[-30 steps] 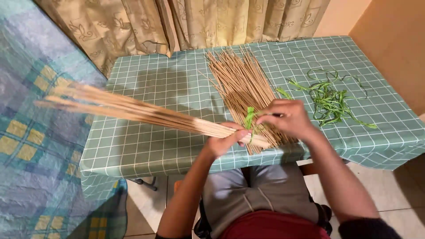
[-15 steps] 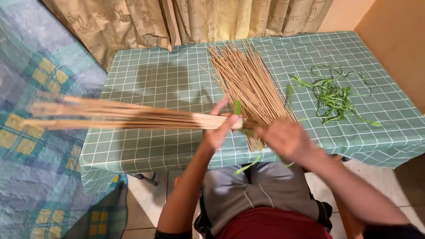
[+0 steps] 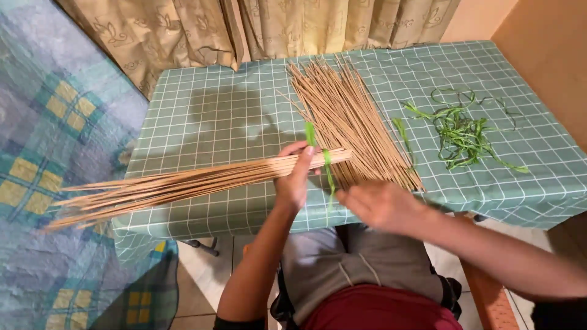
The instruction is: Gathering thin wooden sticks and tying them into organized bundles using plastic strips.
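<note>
A bundle of thin sticks (image 3: 183,183) is being gripped by the left hand (image 3: 295,183) at mid-frame, pointing to the lower left. A green leaf strip (image 3: 327,168) is being wrapped around it. The right hand (image 3: 382,205) is blurred below the loose sticks (image 3: 348,116) on the worktop (image 3: 214,116); its fingers cannot be made out.

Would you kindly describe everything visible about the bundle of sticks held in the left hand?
The bundle of sticks is a sheaf of thin, straight, tan sticks that look like dried plant stems. It lies nearly level, pressed together at its right end and fanning out leftward past the edge of the table. The left hand grips it near the tight end, where a green strip wraps around it. The right hand is blurred, just below that end.
</note>
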